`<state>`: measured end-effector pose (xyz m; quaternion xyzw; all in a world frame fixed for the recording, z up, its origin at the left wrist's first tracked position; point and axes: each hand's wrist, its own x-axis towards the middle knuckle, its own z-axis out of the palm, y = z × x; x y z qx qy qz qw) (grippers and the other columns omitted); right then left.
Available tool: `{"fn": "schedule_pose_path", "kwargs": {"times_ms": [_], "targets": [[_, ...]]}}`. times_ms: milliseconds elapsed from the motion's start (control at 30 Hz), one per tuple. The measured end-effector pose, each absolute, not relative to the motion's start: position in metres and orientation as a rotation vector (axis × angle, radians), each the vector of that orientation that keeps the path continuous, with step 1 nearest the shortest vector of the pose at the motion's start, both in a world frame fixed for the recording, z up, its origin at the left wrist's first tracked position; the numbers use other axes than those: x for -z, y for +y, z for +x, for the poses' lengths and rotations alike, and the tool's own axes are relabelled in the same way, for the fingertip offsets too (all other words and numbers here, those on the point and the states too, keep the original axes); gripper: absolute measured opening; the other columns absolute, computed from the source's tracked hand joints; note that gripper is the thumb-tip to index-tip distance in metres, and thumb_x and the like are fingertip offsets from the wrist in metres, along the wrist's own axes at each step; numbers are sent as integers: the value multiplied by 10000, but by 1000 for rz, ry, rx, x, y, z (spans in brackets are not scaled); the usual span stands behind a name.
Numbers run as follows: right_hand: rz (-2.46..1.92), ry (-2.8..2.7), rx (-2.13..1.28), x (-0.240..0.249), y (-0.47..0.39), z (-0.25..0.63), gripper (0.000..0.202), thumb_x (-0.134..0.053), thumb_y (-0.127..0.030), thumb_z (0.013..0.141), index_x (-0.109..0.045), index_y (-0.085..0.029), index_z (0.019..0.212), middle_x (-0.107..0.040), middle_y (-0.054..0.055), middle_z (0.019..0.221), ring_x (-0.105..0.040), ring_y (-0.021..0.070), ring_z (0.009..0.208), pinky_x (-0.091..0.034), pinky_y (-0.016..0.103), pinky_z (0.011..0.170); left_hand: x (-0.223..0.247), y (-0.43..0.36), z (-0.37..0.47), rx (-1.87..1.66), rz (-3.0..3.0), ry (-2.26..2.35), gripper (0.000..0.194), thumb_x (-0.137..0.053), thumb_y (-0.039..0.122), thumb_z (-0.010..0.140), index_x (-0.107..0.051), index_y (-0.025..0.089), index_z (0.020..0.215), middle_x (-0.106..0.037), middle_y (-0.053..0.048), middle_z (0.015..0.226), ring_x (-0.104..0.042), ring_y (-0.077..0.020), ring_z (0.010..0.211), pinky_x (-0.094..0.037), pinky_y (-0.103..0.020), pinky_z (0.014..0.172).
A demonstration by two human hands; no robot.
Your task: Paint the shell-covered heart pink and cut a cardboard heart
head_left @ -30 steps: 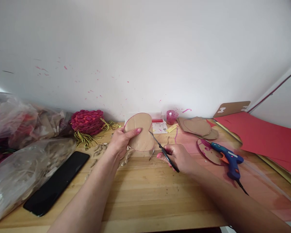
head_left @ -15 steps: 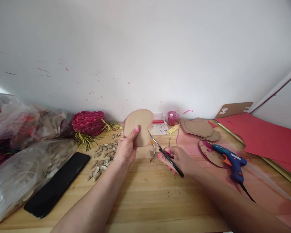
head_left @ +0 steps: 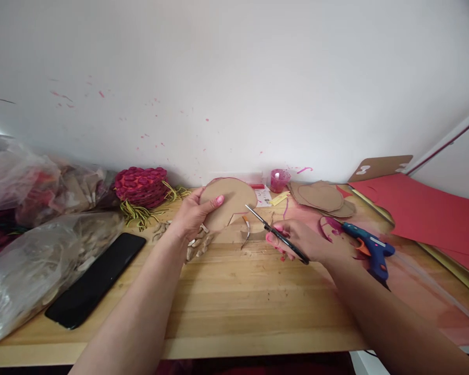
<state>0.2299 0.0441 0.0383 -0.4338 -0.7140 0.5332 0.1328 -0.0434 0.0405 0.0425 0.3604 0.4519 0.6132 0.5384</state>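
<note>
My left hand (head_left: 193,213) grips a rounded piece of cardboard (head_left: 234,200), thumb on its face and fingers behind. A notch shows along the cardboard's lower right edge. My right hand (head_left: 295,238) is closed round the black handles of a pair of scissors (head_left: 269,227). The blades point up and left, their tips close to the cardboard's right edge; whether they touch it I cannot tell. Thin cardboard offcuts (head_left: 245,234) lie on the table beneath. Peanut shells (head_left: 198,245) are scattered below my left hand, partly hidden by it.
At left are a black phone (head_left: 97,278), a clear plastic bag of shells (head_left: 54,265) and a magenta shell-covered bundle (head_left: 140,191). A pink cup (head_left: 280,180) and stacked cardboard ovals (head_left: 320,198) stand at the back. A blue glue gun (head_left: 369,245) and red sheets (head_left: 430,208) lie right.
The cardboard has turned in my left hand and sits slightly further right, its notch now showing at the lower right. The scissors have shifted up and right, and the view has tilted down.
</note>
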Motion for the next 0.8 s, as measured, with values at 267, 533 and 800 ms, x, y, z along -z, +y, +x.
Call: {"fn": "schedule_pose_path", "kwargs": {"times_ms": [267,533,800], "targets": [[-1296,-2307,-1361,-52,40,226,509,-669,-646,793,-473,-196,657,-419,-42,554,-389,105,510,-255,265,492,-39,46,-51,-1533,998,1036,705,-931,359,620,-693,240,1272,-734,-72,1237,-704,-246,1066,-590,-334,902],[-1226,-2499,-1289,-60,37,224,526,-590,-667,824,-409,-210,638,-372,-42,601,-324,111,567,-237,276,547,-45,41,-54,-1375,1079,1100,756,-928,327,626,-684,238,1336,-707,-93,1300,-662,-291,1180,-537,-387,1011],[-1285,-2525,-1168,-64,27,217,557,-591,-668,816,-349,-212,608,-342,-30,625,-313,117,587,-238,276,552,-49,36,-48,-1313,1035,1045,722,-931,211,599,-714,209,1288,-754,-105,1118,-723,-226,859,-583,-306,770]]}}
